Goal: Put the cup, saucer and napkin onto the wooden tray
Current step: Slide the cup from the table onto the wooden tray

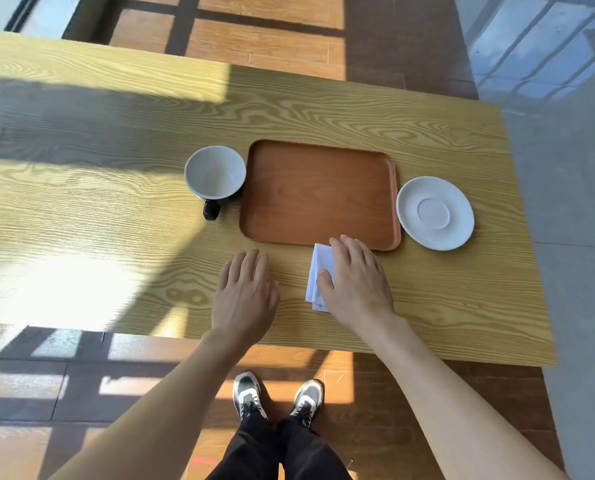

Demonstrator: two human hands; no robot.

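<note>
Right hand laid flat over a folded white napkin on the table, fingers spread and resting on the cloth, thumb pressed to its near-left edge — not closed around it. Left hand just to the left of that, palm down on bare wood, fingers loose and holding nothing. Wooden tray straight ahead of both hands, bare, its near rim touching or almost touching the napkin's far corner. Cup beyond the left hand, upright — white inside, dark outside, handle turned toward the person, tight against the tray's left rim. Saucer ahead and to the right of the right hand, just beside the tray's right rim, still on the table.
</note>
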